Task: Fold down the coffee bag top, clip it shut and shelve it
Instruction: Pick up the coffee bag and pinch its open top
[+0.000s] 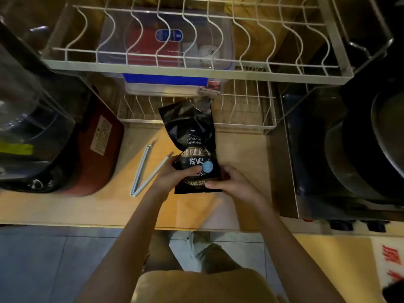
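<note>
Both hands, left (pixel 172 176) and right (pixel 231 182), are gripping the bag (pixel 194 149) upright on the counter (pixel 87 206); its top seems unfolded. Flattening it first helps; the clip (pixel 146 169) is lying open beside.

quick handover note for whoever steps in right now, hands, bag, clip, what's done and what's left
Left hand: gripping the lower left side of the coffee bag.
Right hand: gripping the bag's lower right corner.
Bag: on the wooden counter, top crumpled and not folded, reaching toward the lower wire rack.
Clip: open, lying on the counter just left of the bag, untouched.
Done: nothing yet beyond holding the bag.
Left: fold the top down, clip it, shelve it.
</note>
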{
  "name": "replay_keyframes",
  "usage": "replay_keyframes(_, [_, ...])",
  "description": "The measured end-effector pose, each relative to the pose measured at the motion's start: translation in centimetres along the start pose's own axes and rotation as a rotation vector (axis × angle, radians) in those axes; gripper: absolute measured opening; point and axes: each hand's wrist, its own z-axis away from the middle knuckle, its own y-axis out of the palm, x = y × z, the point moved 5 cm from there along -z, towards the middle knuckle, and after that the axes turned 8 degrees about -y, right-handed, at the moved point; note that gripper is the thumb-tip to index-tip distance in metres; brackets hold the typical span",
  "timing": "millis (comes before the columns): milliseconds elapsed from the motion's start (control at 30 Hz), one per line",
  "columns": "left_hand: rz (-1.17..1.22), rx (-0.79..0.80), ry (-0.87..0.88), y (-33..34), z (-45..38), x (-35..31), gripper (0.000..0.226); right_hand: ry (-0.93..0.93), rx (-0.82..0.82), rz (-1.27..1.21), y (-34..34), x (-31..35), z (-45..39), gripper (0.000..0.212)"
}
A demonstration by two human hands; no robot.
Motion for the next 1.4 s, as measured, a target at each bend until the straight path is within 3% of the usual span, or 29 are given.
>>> replay_keyframes(67, [0.044, -0.021, 0.03, -0.1, 0.2, 0.0, 0.063, -0.059, -0.017, 0.004, 0.0, 0.2, -0.1, 0.044])
replay_keyframes(267, [-0.01, -0.053, 0.265, -0.8, 1.0, -0.2, 0.08, -0.186, -0.191, 0.016, 0.4, -1.4, -1.4, 0.071])
replay_keyframes(400, [-0.212, -0.117, 0.392, -1.3, 1.1, -0.1, 0.081, -0.285, -0.31, 0.178, 0.5, 0.1, -1.2, 0.07])
replay_keyframes(533, [-0.343, 0.026, 0.39, -1.1, 1.8, -0.3, 0.077, -0.321, -0.351, 0.277, 1.0, -0.7, -0.9, 0.069])
replay_keyframes(667, [-0.258, 0.223, 0.297, -2.2, 4.2, -1.7, 0.109, -0.311, -0.366, 0.302, 1.0, -1.5, -1.2, 0.072])
replay_keyframes(767, [-0.12, 0.204, 0.327, -3.6, 7.2, -4.2, 0.12, -0.315, -0.348, 0.305, 1.0, -1.6, -1.3, 0.073])
replay_keyframes(833, [-0.263, 0.097, 0.441, -3.7, 9.3, -6.5, 0.115, -0.326, -0.346, 0.307, 0.9, -1.8, -1.5, 0.073])
replay_keyframes(933, [-0.707, -0.141, 0.749, -1.4, 11.9, -9.7, 0.09, -0.371, -0.335, 0.298, 1.1, -2.1, -1.6, 0.073])
replay_keyframes(1000, [-0.936, -0.2, 0.907, 1.4, 12.8, -10.6, 0.074, -0.373, -0.347, 0.367, 1.1, -2.0, -1.8, 0.07])
replay_keyframes(1100, [-1.151, -0.242, 0.973, 4.6, 12.2, -10.3, 0.049, -0.426, -0.354, 0.422, 1.0, -1.3, -1.8, 0.055])
replay_keyframes(1167, [-1.19, -0.276, 0.969, 5.2, 11.5, -10.0, 0.031, -0.456, -0.325, 0.406, 0.5, -0.7, -1.8, 0.044])
replay_keyframes(1233, [-1.161, -0.28, 0.926, 5.0, 11.1, -9.7, 0.028, -0.474, -0.307, 0.319, -0.4, -0.4, -1.7, 0.035])
replay_keyframes(1333, [-1.106, -0.271, 0.914, 4.3, 11.1, -9.5, 0.03, -0.43, -0.454, 0.008, -2.1, -0.4, -2.1, 0.028])
replay_keyframes(1400, [-1.049, -0.261, 0.926, 4.1, 11.3, -9.6, 0.024, -0.338, -0.495, -0.028, -2.6, -0.6, -2.8, 0.029])
